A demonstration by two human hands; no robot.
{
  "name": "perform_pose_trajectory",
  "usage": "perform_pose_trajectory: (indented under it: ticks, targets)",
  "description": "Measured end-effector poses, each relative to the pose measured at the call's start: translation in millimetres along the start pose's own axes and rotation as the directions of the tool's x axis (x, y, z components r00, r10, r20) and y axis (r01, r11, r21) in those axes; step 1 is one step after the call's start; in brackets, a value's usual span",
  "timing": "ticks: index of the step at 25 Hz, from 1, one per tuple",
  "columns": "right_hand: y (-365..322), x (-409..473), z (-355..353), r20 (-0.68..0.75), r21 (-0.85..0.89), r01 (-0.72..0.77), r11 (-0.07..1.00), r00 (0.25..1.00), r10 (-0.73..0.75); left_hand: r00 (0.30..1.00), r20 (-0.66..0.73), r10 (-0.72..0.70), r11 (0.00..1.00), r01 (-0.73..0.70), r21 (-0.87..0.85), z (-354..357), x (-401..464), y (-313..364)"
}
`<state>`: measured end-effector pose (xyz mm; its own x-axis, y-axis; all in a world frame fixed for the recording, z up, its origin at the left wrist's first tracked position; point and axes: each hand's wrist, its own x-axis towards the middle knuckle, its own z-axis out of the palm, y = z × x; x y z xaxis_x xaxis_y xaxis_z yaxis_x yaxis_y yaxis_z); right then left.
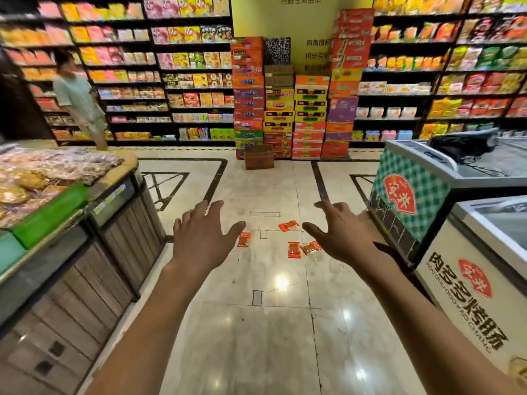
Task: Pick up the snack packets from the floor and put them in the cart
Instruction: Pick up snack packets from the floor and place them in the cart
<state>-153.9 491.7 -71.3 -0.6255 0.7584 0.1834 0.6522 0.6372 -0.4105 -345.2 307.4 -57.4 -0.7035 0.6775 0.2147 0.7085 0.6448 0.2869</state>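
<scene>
Snack packets: four small orange-red ones lie on the floor [273,323] ahead of me, between my two outstretched hands. One [244,239] sits just beside my left hand's thumb, one [289,226] farther out near the middle, and a pair, upright [294,250] and slanted [311,248], touching or nearly so, close under my right hand.

Left hand [201,238]: fingers spread wide, released, holding nothing. Right hand [339,235]: also released, fingers fanned, empty. Both hover above the floor, not yet down at packet level.

Step in hand, as I judge it: the reach. Best to crouch first, then take the nearest packet with each hand. The polished tile looks slick and the packets lie flat, so I would pinch an edge or crimped seam, not press down on the face. For the pair on the right, lift one at a time.

Hard to make out: no cart in view, so I cannot say where the drop goes. Packet print is blurred. The freezer chest [413,201] at right may hide floor behind it; more packets could lie there.
</scene>
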Motion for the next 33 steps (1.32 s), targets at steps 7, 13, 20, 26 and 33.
perform_pose_trajectory:
  ticks: [7,13,20,26,33]
  targets:
    - [10.2,163.9,85.4,0.069,0.012,-0.002,1.0,0.998,0.001,0.999,0.028,-0.041,0.996,0.043,-0.079,83.4,158.2,-28.5]
    - [13.1,321.3,128.1,0.082,0.028,-0.032,0.999,0.996,0.03,0.997,0.079,-0.005,0.997,0.011,-0.074,131.3,311.4,-41.9]
    - [59.3,486.1,163.4,0.034,0.043,-0.057,0.997,0.998,0.055,0.997,0.076,0.024,0.997,-0.019,-0.074,189.0,477.7,-12.3]
    - [124.3,668.8,212.8,0.01,0.034,-0.041,0.999,0.999,0.04,0.998,0.065,-0.001,0.996,0.006,-0.087,268.9,640.4,30.4]
    - [188.8,849.3,271.8,0.115,-0.017,-0.104,0.994,0.988,0.106,0.99,0.132,-0.056,0.995,0.066,-0.076,365.7,802.3,46.6]
